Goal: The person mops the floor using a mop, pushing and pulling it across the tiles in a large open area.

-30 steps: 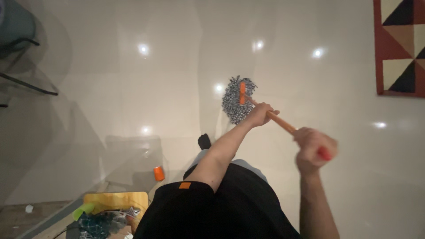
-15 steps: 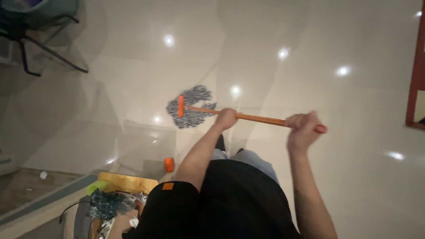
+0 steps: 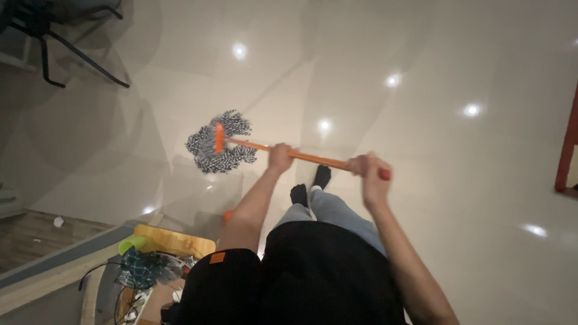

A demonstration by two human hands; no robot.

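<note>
Left hand and right hand both clench the orange mop handle.

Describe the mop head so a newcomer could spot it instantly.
On the glossy pale floor, follow the orange handle from the left hand and right hand leftward. At its end lies the mop head: shaggy grey-white strands with an orange crossbar, the only fuzzy thing there.
</note>
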